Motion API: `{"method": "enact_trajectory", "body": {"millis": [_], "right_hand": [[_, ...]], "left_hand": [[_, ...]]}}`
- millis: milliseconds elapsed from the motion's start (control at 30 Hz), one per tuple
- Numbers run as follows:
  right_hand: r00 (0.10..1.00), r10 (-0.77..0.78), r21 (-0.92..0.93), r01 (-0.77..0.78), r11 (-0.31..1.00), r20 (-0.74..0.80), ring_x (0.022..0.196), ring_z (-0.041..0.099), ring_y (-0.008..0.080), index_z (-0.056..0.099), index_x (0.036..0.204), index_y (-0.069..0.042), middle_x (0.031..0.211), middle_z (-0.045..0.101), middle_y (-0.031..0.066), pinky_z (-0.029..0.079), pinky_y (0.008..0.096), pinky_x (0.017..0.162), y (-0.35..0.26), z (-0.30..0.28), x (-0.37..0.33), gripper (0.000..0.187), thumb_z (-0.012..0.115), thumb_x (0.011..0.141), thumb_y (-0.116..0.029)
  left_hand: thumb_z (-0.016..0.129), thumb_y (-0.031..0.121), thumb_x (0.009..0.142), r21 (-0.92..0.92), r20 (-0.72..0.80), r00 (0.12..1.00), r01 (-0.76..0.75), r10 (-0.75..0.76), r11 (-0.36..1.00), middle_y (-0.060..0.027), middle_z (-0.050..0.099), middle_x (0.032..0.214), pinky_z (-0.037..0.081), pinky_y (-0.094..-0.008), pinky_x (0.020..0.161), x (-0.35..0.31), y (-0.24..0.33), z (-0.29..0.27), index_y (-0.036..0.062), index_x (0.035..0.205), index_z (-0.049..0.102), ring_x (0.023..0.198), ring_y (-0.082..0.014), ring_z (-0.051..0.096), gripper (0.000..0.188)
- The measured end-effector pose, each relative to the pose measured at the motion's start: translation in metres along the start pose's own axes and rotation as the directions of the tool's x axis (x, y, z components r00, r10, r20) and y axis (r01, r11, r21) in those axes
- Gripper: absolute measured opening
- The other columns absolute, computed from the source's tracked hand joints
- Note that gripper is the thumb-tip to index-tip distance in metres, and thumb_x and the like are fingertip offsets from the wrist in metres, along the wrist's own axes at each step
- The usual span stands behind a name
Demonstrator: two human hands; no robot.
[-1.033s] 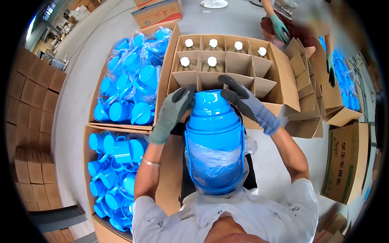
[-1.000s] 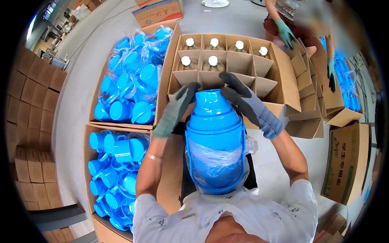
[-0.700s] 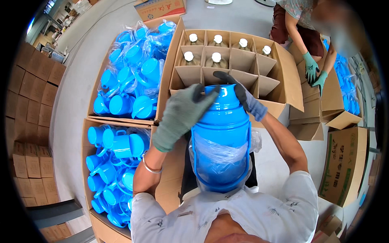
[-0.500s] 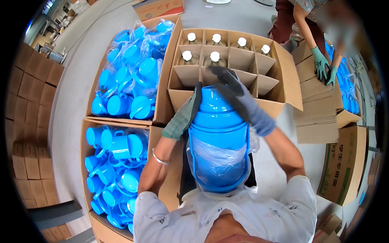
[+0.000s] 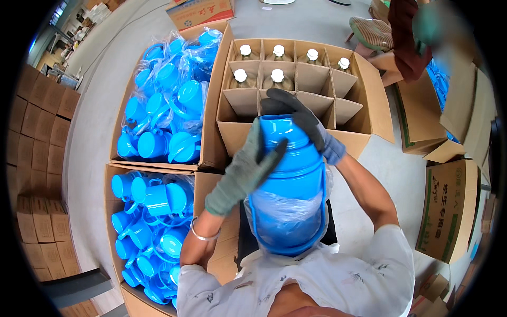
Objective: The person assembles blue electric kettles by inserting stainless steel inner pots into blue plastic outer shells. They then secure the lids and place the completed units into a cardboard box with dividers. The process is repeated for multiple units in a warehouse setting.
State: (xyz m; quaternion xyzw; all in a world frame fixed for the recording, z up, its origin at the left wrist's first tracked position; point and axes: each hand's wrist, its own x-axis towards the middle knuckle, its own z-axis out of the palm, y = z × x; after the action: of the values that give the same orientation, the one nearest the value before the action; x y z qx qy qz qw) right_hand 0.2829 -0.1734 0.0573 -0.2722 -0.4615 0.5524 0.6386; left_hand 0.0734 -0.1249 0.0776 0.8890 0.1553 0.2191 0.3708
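A blue plastic thermos flask (image 5: 288, 185) stands between my legs, its lower part wrapped in clear film and its long handle lying down against it. My left hand (image 5: 240, 171), in a grey-green glove, lies along the flask's upper left side with fingers stretched and thumb spread across the front. My right hand (image 5: 306, 121), in a dark grey glove, curls over the upper right side and rim. Just beyond is a divided carton (image 5: 293, 131) holding several glass bottles with white caps (image 5: 278, 76); other compartments show no bottle.
Two open cartons on the left hold blue mugs or lids, bagged ones (image 5: 157, 103) farther off and loose ones (image 5: 140, 232) nearer. At right, a co-worker's legs (image 5: 406, 45) are beside open cartons (image 5: 420, 113). Stacked boxes (image 5: 39, 142) line the far left.
My left hand has turned, its thumb now over the flask's front. My right hand has settled at the rim. The co-worker has shifted, and the flattened cardboard at right has been moved away.
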Motion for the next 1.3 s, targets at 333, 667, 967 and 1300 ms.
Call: {"method": "enact_trajectory", "body": {"millis": [333, 667, 967, 1300], "right_hand": [[0.992, -0.08, -0.296, 0.105, 0.949, 0.095, 0.12, 0.048, 0.0252, 0.044, 0.132, -0.003, 0.133, 0.047, 0.0161, 0.037, 0.0374, 0.102, -0.043, 0.017, -0.034, 0.083, 0.055, 0.078, -0.065], [0.981, 0.101, -0.806, -0.194, 0.56, -0.166, 0.124, 0.045, 0.0293, 0.037, 0.137, -0.002, 0.137, 0.041, 0.0192, 0.037, 0.0356, 0.103, -0.009, -0.03, -0.047, 0.063, 0.047, 0.093, -0.046], [0.984, 0.109, -0.331, -0.151, 0.932, -0.142, 0.119, 0.047, 0.0203, 0.043, 0.133, -0.005, 0.132, 0.047, 0.0121, 0.041, 0.0332, 0.099, -0.009, 0.007, -0.005, 0.051, 0.055, 0.091, -0.031], [0.974, 0.133, -0.878, -0.224, 0.423, -0.185, 0.117, 0.047, 0.0327, 0.038, 0.133, 0.0, 0.128, 0.044, 0.0244, 0.039, 0.0409, 0.1, -0.048, 0.046, -0.01, 0.069, 0.064, 0.084, -0.041]], "left_hand": [[0.043, 0.031, 0.097, -0.896, 0.134, 0.942, 0.248, -0.307, 0.369, -0.0146, 0.041, 0.139, 0.037, -0.0353, 0.104, -0.057, -0.051, 0.049, 0.0037, 0.141, 0.031, 0.124, -0.0228, 0.044, 0.053], [0.037, 0.022, 0.099, -0.815, 0.096, 0.908, 0.307, -0.409, 0.492, -0.0153, 0.048, 0.132, 0.039, -0.033, 0.101, -0.128, -0.068, -0.013, -0.0022, 0.136, 0.037, 0.121, -0.0222, 0.048, 0.044], [0.057, 0.021, 0.089, -0.185, 0.072, 0.974, 0.225, -0.215, 0.957, -0.0239, 0.023, 0.146, 0.025, -0.0436, 0.11, -0.012, 0.021, 0.0, 0.0005, 0.142, 0.024, 0.134, -0.0389, 0.027, 0.065], [0.055, 0.033, 0.09, -0.572, 0.193, 0.895, 0.435, -0.401, 0.695, -0.019, 0.028, 0.145, 0.03, -0.0393, 0.106, -0.048, -0.044, 0.003, 0.0036, 0.145, 0.019, 0.131, -0.0281, 0.034, 0.071]]}}
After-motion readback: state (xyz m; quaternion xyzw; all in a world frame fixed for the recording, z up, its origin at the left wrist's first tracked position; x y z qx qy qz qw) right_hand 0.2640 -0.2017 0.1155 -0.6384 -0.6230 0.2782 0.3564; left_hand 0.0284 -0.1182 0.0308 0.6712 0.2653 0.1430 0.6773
